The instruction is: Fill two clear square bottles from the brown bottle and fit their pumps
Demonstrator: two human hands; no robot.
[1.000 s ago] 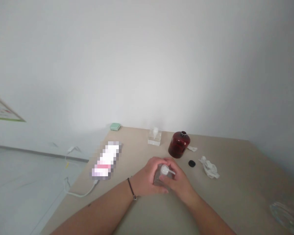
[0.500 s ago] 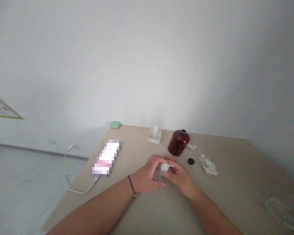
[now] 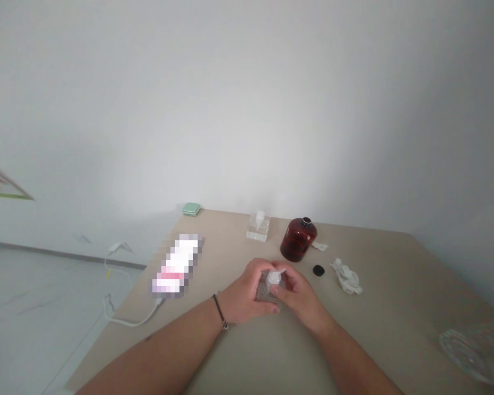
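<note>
A small clear pump bottle (image 3: pixel 270 286) with a white pump head stands on the beige table (image 3: pixel 395 307), held between both my hands. My left hand (image 3: pixel 243 296) wraps round the bottle's left side, fingers closed; a dark band sits on that wrist. My right hand (image 3: pixel 298 299) grips the bottle's right side, with fingers up by the pump head. Just beyond my hands stand a dark red round bottle (image 3: pixel 298 240) with its neck uncovered and a black cap (image 3: pixel 318 270) lying loose on the table.
A second clear pump bottle (image 3: pixel 258 226) stands at the back. A crumpled white wrapper (image 3: pixel 346 276) lies right of the cap. A phone (image 3: pixel 175 265) on a white cable lies at the left edge, a green case (image 3: pixel 191 208) at the back corner, clear plastic (image 3: pixel 473 351) at the far right.
The white pump head has turned between my fingers; its spout pointed right earlier and is now tucked under my right fingers. The view has drifted slightly; both hands stay on the bottle.
</note>
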